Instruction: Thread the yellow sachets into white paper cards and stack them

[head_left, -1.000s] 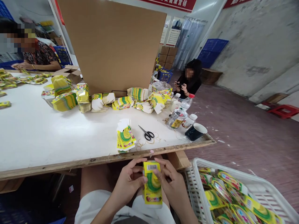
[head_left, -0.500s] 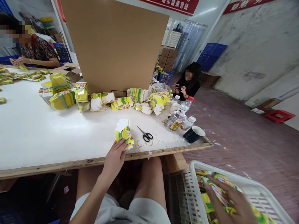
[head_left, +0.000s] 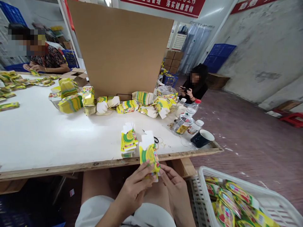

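A flat yellow-and-green carton (head_left: 148,154) stood upright above the person's lap, just in front of the surface (head_left: 42,138) edge. The left hand (head_left: 134,189) pinched its lower left side, and the right hand (head_left: 174,186) gripped its lower right corner. A stack of like cartons (head_left: 128,140) lay on the surface just beyond, scissors (head_left: 155,138) beside it. A white basket (head_left: 272,198) of packets sat to the right.

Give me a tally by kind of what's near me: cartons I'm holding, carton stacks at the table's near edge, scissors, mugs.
held carton: 1
carton stack at the near edge: 1
scissors, partly hidden behind the held carton: 1
mug: 1
Total: 4
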Demonstrator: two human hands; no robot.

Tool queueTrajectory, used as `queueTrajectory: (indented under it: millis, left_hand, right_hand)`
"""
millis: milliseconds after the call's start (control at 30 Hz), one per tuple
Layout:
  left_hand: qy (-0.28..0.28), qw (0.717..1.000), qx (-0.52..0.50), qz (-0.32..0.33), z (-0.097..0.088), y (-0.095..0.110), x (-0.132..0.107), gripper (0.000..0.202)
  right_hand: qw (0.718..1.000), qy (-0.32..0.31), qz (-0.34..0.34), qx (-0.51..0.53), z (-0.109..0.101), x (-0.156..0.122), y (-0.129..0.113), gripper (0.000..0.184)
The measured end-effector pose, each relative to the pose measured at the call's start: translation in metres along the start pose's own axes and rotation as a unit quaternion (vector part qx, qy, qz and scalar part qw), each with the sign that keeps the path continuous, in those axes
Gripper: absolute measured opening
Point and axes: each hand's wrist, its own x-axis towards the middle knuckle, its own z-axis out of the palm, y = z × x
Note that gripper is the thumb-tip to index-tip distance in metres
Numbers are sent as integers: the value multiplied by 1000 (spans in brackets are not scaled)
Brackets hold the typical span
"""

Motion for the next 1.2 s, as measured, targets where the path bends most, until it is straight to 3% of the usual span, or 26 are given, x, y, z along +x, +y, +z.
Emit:
queueTrajectory:
  millis: [67, 100, 167, 200, 300, 333, 400, 633, 767, 900, 967, 1067, 1200]
  left_hand:
    - [65, 989, -99, -88, 7, 3, 2, 56]
    - [113, 971, -161, -136, 10, 4, 4, 57]
    - [180, 908, -304, -224, 11, 6, 8, 57]
    - [185, 870, -374, -263, 11, 6, 11, 53]
    - [120, 765, -531, -345, 6, 10, 17, 46]
    - [103, 742, -558, -357, 4, 12, 18, 46]
    - [91, 725, -582, -357, 1, 15, 19, 45]
    - [142, 772, -500, -366, 10, 12, 18, 32]
    - [161, 816, -419, -363, 15, 10, 18, 30]
    - [176, 855, -344, -345, 11, 12, 16, 51]
    - [151, 869, -330, -336, 8, 14, 15, 57]
    - [75, 884, -329, -323, 3, 17, 15, 54]
    - [1, 863, -387, -326, -1, 20, 15, 40]
  right_hand:
    - [1000, 21, 8, 0, -9, -6, 1, 37]
    - [1000, 26, 10, 4, -12, -9, 3, 37]
    - [1000, 18, 9, 15, -14, -14, 10, 36]
    - [1000, 8, 7, 22, -13, -17, 14, 36]
    - [999, -28, 9, 31, -9, -20, 24, 33]
    - [999, -36, 9, 30, -7, -21, 26, 32]
    - [999, -47, 3, 21, -5, -21, 27, 32]
    - [995, -70, -34, -65, -2, -26, 24, 30]
    - [990, -31, -68, -119, -2, -30, 31, 28]
    - [974, -5, -118, -192, -5, -28, 27, 25]
    - [970, -23, -146, -192, -8, -25, 21, 29]
    - [971, -73, -171, -153, -13, -19, 10, 48]
    - [969, -146, -144, -138, -22, -13, -6, 33]
